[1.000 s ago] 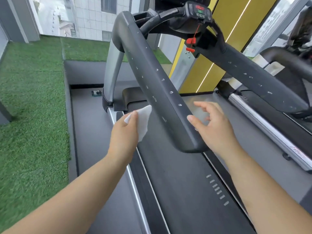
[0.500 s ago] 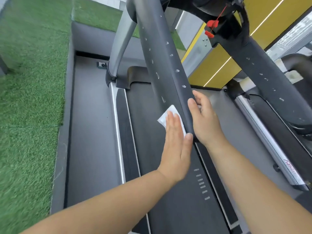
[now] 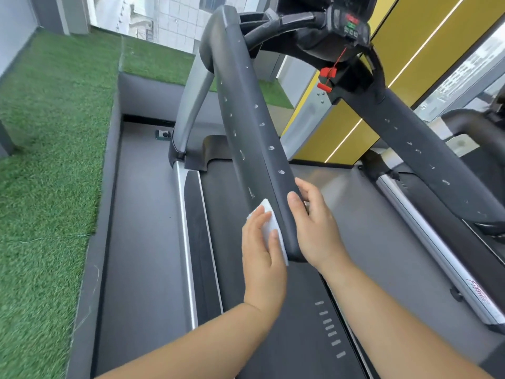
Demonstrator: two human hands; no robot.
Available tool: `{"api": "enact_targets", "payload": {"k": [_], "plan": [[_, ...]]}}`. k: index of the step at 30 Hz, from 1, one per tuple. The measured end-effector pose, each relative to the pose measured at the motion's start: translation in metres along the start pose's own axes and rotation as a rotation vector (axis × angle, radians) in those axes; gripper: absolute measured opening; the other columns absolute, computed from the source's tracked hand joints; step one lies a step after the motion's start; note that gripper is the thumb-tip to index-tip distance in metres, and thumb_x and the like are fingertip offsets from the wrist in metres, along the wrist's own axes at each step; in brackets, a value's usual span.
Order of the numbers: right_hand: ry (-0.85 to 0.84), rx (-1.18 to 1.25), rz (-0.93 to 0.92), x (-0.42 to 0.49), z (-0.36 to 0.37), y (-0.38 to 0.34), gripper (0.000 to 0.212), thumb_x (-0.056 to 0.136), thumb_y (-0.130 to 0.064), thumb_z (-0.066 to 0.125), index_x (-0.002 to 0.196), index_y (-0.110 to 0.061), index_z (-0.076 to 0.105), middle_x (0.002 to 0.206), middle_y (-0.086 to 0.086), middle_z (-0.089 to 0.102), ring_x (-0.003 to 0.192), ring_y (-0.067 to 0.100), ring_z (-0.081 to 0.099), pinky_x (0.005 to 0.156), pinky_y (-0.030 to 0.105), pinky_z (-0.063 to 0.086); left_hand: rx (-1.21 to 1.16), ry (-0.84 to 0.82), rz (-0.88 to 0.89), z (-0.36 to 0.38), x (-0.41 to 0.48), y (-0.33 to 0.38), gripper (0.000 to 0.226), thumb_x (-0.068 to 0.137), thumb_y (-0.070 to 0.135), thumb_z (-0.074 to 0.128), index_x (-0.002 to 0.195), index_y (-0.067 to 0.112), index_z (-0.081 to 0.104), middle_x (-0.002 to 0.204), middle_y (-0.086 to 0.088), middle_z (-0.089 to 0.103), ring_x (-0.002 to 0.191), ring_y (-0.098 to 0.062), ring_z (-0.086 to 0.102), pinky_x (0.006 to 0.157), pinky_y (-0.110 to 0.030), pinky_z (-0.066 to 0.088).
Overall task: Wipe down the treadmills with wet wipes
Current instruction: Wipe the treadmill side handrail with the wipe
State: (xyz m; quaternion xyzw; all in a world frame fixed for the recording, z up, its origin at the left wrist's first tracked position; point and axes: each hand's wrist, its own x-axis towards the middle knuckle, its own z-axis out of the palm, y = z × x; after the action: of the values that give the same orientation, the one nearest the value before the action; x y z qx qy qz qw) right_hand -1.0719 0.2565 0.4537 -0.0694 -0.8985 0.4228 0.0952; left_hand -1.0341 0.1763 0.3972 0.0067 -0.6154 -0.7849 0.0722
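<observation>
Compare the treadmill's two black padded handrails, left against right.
The left black padded handrail has the left hand pressing a white wet wipe on its side and the right hand gripping its end; the right black padded handrail is untouched. The red safety clip hangs by the right handrail's top, not the left's. Both slope down and carry pale scuff marks.

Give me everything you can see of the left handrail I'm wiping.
The left handrail is a broad, matte black bar, rubbery-looking, dotted with small pale marks. It slopes down from the console toward the camera, ending in a rounded tip. The left hand presses a white wipe flat against its left side; the right hand grips its right edge.
</observation>
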Motion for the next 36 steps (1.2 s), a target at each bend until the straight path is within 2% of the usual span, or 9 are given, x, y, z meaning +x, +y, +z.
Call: {"api": "enact_targets", "payload": {"k": [4, 7, 10, 16, 20, 24, 30, 34, 36], "plan": [[0.006, 0.000, -0.011, -0.001, 0.001, -0.001, 0.057, 0.086, -0.051, 0.043, 0.137, -0.025, 0.045, 0.136, -0.013, 0.051, 0.126, 0.004, 0.046, 0.107, 0.038, 0.039, 0.078, -0.083, 0.016, 0.008, -0.005, -0.004, 0.043, 0.099, 0.029, 0.023, 0.138, 0.042, 0.012, 0.146, 0.034, 0.010, 0.135, 0.019, 0.005, 0.109, -0.005, 0.005], [0.005, 0.010, -0.014, -0.002, 0.001, -0.002, 0.046, 0.093, -0.042, 0.047, 0.136, -0.024, 0.046, 0.135, -0.012, 0.053, 0.125, 0.004, 0.047, 0.106, 0.038, 0.040, 0.005, -0.154, -0.080, 0.006, 0.009, 0.000, 0.045, 0.105, 0.027, 0.019, 0.146, 0.036, 0.001, 0.152, 0.032, -0.002, 0.135, 0.019, -0.007, 0.113, -0.010, -0.002], [0.005, 0.010, -0.007, -0.002, 0.001, -0.003, 0.042, 0.097, -0.036, 0.049, 0.136, -0.023, 0.046, 0.136, -0.010, 0.052, 0.125, 0.005, 0.047, 0.107, 0.037, 0.039, -0.018, -0.162, -0.151, 0.005, 0.015, 0.000, 0.048, 0.104, 0.033, 0.017, 0.146, 0.038, -0.005, 0.150, 0.034, -0.010, 0.134, 0.019, -0.015, 0.114, -0.016, -0.006], [0.005, -0.006, 0.007, -0.003, -0.001, -0.007, 0.042, 0.097, -0.033, 0.048, 0.137, -0.022, 0.045, 0.137, -0.010, 0.051, 0.125, 0.005, 0.046, 0.107, 0.035, 0.038, -0.131, -0.160, -0.279, 0.006, -0.007, 0.008, 0.046, 0.102, 0.039, 0.016, 0.142, 0.047, -0.007, 0.146, 0.040, -0.014, 0.133, 0.020, -0.015, 0.114, -0.017, -0.003], [0.013, -0.009, 0.015, -0.003, 0.000, -0.008, 0.042, 0.097, -0.033, 0.048, 0.138, -0.023, 0.044, 0.137, -0.010, 0.051, 0.125, 0.005, 0.047, 0.107, 0.035, 0.038, -0.228, -0.098, -0.479, 0.004, 0.014, 0.012, 0.048, 0.100, 0.051, 0.017, 0.145, 0.052, 0.001, 0.150, 0.036, -0.001, 0.141, 0.007, 0.002, 0.118, -0.027, 0.007], [0.020, -0.002, 0.017, -0.004, 0.000, -0.008, 0.041, 0.098, -0.032, 0.048, 0.137, -0.022, 0.044, 0.136, -0.009, 0.052, 0.125, 0.005, 0.047, 0.107, 0.037, 0.039, -0.184, -0.190, -0.408, 0.001, -0.004, 0.016, 0.049, 0.101, 0.049, 0.015, 0.144, 0.051, -0.009, 0.145, 0.042, -0.014, 0.141, 0.008, -0.006, 0.115, -0.023, 0.006], [0.015, -0.026, 0.030, -0.005, -0.001, -0.010, 0.040, 0.098, -0.033, 0.046, 0.137, -0.027, 0.043, 0.138, -0.011, 0.049, 0.126, 0.003, 0.044, 0.108, 0.031, 0.036, -0.192, -0.143, -0.447, 0.001, 0.021, 0.011, 0.051, 0.100, 0.049, 0.015, 0.147, 0.047, -0.004, 0.150, 0.036, -0.008, 0.139, 0.012, -0.005, 0.117, -0.025, 0.003], [0.021, -0.029, 0.035, -0.005, 0.000, -0.011, 0.039, 0.098, -0.034, 0.045, 0.136, -0.026, 0.044, 0.137, -0.010, 0.050, 0.125, 0.005, 0.046, 0.107, 0.033, 0.037, -0.074, -0.230, -0.261, 0.000, -0.013, 0.013, 0.057, 0.094, 0.052, 0.013, 0.144, 0.043, -0.014, 0.144, 0.040, -0.021, 0.129, 0.022, -0.022, 0.110, -0.013, -0.008], [0.026, -0.029, 0.028, -0.005, 0.000, -0.011, 0.038, 0.099, -0.032, 0.044, 0.136, -0.024, 0.044, 0.137, -0.011, 0.050, 0.125, 0.005, 0.046, 0.107, 0.027, 0.037, -0.041, -0.237, -0.227, 0.002, -0.005, 0.011, 0.061, 0.090, 0.054, 0.013, 0.144, 0.041, -0.013, 0.145, 0.037, -0.023, 0.128, 0.022, -0.024, 0.104, -0.005, -0.011]]}}
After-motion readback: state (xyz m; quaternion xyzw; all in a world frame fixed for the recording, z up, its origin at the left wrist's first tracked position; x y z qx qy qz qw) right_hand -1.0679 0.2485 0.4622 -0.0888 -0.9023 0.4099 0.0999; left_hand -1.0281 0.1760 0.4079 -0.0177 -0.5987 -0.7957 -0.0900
